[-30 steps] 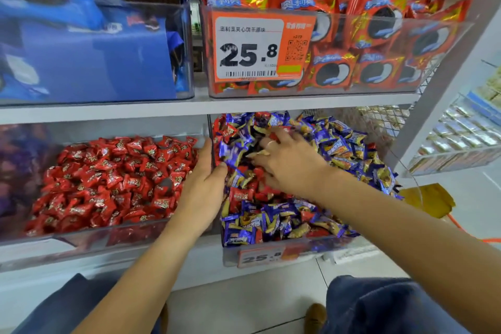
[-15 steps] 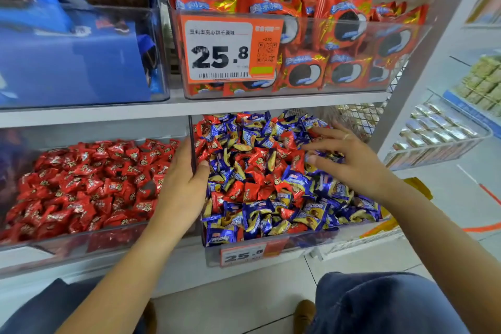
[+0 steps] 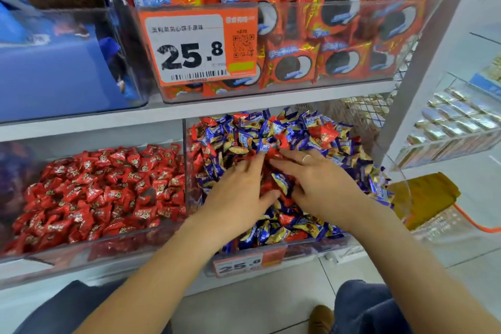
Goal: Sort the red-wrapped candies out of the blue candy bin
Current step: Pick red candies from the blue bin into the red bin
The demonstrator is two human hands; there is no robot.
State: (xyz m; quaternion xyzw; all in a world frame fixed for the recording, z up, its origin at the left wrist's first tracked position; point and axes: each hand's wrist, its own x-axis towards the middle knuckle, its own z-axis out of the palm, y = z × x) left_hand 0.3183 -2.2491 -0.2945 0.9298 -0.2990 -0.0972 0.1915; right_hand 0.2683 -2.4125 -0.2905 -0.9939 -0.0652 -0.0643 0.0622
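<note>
Resting flat with fingers spread, left hand (image 3: pixel 238 192) and right hand (image 3: pixel 322 187) touch one blue candy bin's (image 3: pixel 339 245) pile.

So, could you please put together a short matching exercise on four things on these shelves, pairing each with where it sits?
Things:
1. red candy bin
2. blue candy bin
3. orange price tag
4. left hand

Places:
A. on the front of the upper cookie bin
B. lower shelf, left of the divider
C. resting on the mixed candies, beside the right hand
D. lower shelf, right of the divider

Pairs: 1-B, 2-D, 3-A, 4-C
</note>
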